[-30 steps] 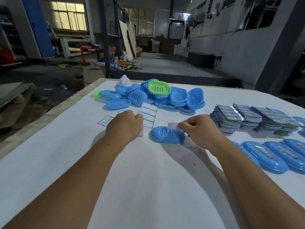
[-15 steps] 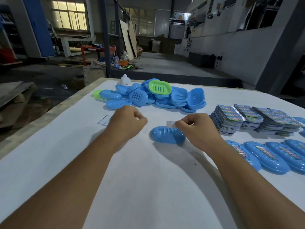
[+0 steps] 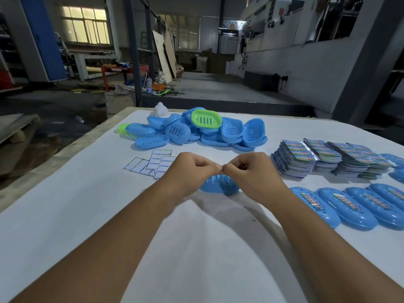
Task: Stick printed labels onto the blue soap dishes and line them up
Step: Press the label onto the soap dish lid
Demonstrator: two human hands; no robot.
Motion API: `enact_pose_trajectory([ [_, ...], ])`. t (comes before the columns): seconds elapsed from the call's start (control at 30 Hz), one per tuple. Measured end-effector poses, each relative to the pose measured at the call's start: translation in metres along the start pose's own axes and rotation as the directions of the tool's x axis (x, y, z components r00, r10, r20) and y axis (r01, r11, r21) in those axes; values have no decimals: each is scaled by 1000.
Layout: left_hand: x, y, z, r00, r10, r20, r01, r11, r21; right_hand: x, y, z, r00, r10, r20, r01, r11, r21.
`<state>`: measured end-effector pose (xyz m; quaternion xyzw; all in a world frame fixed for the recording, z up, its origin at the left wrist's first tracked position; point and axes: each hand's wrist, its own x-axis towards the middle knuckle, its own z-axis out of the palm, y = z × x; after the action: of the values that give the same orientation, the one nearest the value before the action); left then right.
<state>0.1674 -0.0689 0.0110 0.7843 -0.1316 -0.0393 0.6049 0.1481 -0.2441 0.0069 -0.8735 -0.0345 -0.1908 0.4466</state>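
Head: left hand, right hand fingertips meeting above soap dish.

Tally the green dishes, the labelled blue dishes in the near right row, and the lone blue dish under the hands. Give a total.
Green dishes: 2
Labelled blue dishes: 4 in view; the frame edge cuts the row
Lone blue dish: 1
Total: 7

Bare white table lies open near and to the left. Far off, a heap of soap dishes blocks the way; label stacks and a row of labelled dishes crowd the right; backing sheets lie flat at left-centre.
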Motion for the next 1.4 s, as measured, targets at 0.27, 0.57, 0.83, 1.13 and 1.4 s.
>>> enact_pose_trajectory([
  [0.27, 4, -2, 0, 999, -1, -48, 2, 1000, 19, -1, 0, 0, 996, -73, 52, 73, 997, -2],
  [0.57, 7, 0, -3, 987, 43, -152, -45, 999, -8, 4, 4, 0, 999, -36, -16, 36, 999, -41],
  [0.83, 14, -3, -2, 984, -76, -161, 74, 997, -21, 8, 6, -3, 992, 126, -22, -125, 991, 51],
  [1.13, 23, -9, 8, 981, -66, -182, 102, 976, 192, 11, 15, -1, 980, 195, -44, -200, 968, -153],
  [1.4, 31, -16, 11, 970, 36, -238, 85, 875, 476, 11, 13, 5, 989, 127, -74, -146, 893, -425],
])
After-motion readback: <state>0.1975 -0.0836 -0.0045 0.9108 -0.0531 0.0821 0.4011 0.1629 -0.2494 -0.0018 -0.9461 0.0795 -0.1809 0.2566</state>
